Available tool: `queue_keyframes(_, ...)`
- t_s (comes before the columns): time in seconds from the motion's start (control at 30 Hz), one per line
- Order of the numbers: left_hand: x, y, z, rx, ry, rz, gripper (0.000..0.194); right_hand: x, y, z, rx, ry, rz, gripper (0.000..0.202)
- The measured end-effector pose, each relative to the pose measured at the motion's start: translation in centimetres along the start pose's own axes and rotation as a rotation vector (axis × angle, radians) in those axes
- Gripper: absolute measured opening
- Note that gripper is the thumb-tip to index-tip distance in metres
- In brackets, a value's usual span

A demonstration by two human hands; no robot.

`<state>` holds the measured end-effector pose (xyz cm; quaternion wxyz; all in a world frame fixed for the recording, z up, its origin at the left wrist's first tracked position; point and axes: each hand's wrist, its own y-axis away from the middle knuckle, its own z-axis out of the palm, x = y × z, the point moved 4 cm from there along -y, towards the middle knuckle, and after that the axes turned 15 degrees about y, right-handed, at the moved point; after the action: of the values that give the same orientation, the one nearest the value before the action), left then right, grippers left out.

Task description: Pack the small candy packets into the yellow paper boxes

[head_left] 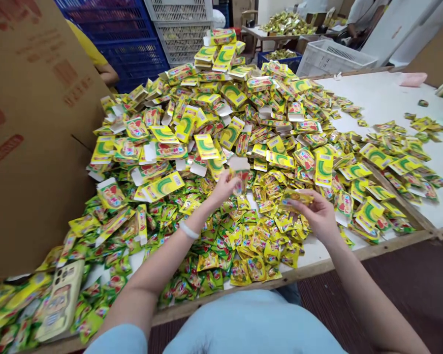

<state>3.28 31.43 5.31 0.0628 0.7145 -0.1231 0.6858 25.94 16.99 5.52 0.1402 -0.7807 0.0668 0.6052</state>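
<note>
My left hand (226, 187), with a white band on the wrist, grips a small open candy box (239, 172) whose white flap stands up. To its right, my right hand (319, 214) pinches a yellow candy packet (293, 198) between thumb and fingers. Below both hands lie loose yellow packets (256, 268), with green packets (170, 216) to their left. A large heap of yellow and green candy boxes (206, 145) rises behind my hands, some with white flaps open.
A tall cardboard carton (33, 147) stands at the left, near a phone (61, 300) lying on packets. The white table (376, 93) has a wooden edge. Blue crates (133, 44) and a white crate (332, 56) stand behind. Other people are partly visible at the back.
</note>
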Motion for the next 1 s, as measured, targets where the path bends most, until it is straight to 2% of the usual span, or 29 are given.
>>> queue_keyframes(0.13,-0.1,6.9,1.4,-0.279,0.224,-0.157,0.022,-5.0,-1.4,3.2,0.020,-0.128,-0.203,0.015)
queue_keyframes(0.2,0.3,9.1,1.9,-0.350,0.364,-0.191,0.024,-6.7,-1.6,5.2,-0.038,-0.078,-0.333,0.011)
queue_keyframes(0.27,0.7,10.4,2.0,-0.373,0.433,-0.204,0.028,-7.6,-1.6,6.5,-0.109,0.064,-0.454,0.011)
queue_keyframes(0.33,0.9,11.1,1.8,-0.398,0.381,-0.206,0.032,-7.7,-1.5,6.9,-0.191,0.233,-0.546,0.010)
queue_keyframes(0.4,1.0,11.4,1.7,-0.439,0.288,-0.176,0.040,-7.7,-1.1,6.7,-0.326,0.373,-0.612,0.010)
queue_keyframes(0.47,1.0,11.6,1.8,-0.479,0.200,-0.129,0.057,-7.8,-0.4,6.4,-0.500,0.509,-0.648,0.016)
queue_keyframes(0.53,0.9,11.8,2.0,-0.520,0.135,-0.115,0.067,-7.9,0.3,6.0,-0.617,0.633,-0.637,0.022)
queue_keyframes(0.6,0.7,11.9,2.1,-0.567,0.112,-0.134,0.069,-8.0,0.9,5.5,-0.662,0.658,-0.584,0.025)
queue_keyframes(0.67,0.7,12.2,2.2,-0.611,0.134,-0.153,0.075,-7.8,1.2,5.0,-0.619,0.564,-0.512,0.023)
queue_keyframes(0.77,0.5,13.1,2.4,-0.676,0.167,-0.177,0.091,-6.6,2.1,4.5,-0.477,0.410,-0.466,0.011)
queue_keyframes(0.83,-0.1,13.8,2.7,-0.695,0.185,-0.205,0.095,-5.1,3.1,4.5,-0.429,0.337,-0.433,0.015)
queue_keyframes(1.0,-1.3,14.8,4.3,-0.765,0.272,-0.228,0.096,-1.4,5.1,4.1,-0.364,0.000,-0.057,0.016)
